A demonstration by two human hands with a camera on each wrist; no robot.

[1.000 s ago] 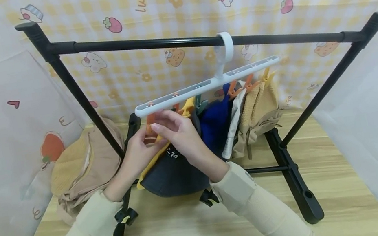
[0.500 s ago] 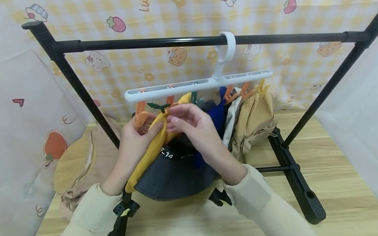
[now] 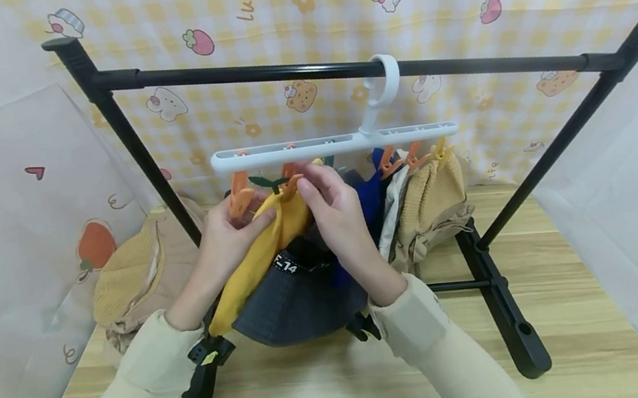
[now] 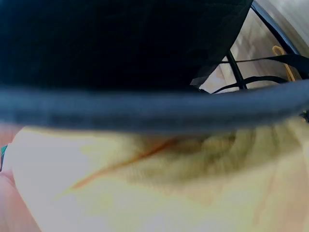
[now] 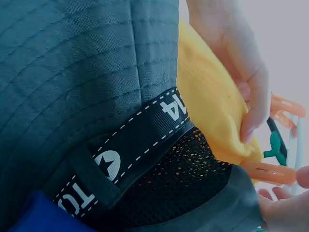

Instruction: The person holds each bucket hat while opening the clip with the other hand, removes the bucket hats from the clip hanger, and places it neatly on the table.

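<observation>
Under slotted hanger [image 3: 287,155] | hands [image 3: 228,241] [image 3: 337,206] grip yellow hat [image 3: 245,270] (left), orange clip [image 5: 268,172] (right)

Wood-grain tabletop [image 3: 300,397]: black rack [image 3: 299,72] standing, beige-and-yellow hat [image 3: 140,276] lying left

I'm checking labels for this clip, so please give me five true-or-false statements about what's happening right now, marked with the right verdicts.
1. The left hand pinches a yellow hat. True.
2. The white hanger lies on the table. False: it hangs by its hook from the black bar.
3. The right hand grips the black bar. False: it pinches an orange clip below the hanger.
4. A green leaf sits at the top of the yellow hat. True.
5. The band on the dark hat is plain, with no lettering. False: it carries white lettering.
</observation>
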